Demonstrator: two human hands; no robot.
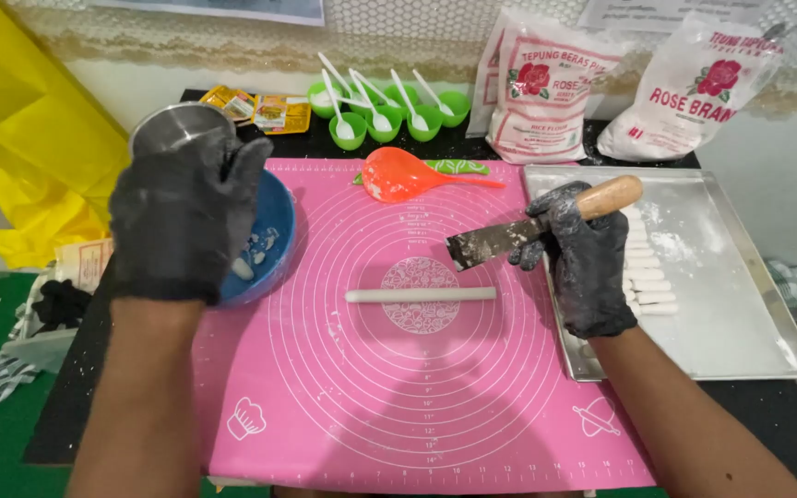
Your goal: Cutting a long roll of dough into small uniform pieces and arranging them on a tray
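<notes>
One dough rope [420, 294] (uncut) lies below right hand's [586, 261] scraper [546, 224].

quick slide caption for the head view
Gloved right hand holds a scraper above a dough rope on a pink mat.

Single head-worn view, steeply down, close over pink mat [417, 369]

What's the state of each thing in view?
left hand: gloved, raised over the blue bowl, holding nothing visible
right hand: gloved, gripping the scraper
scraper: lifted off the mat, blade floury
dough rope: uncut, lying across the pink mat
blue bowl: dough bits inside
metal tray: floured, row of cut pieces along its left side
flour bags: upright against wall
green cups: each with a white spoon
</notes>
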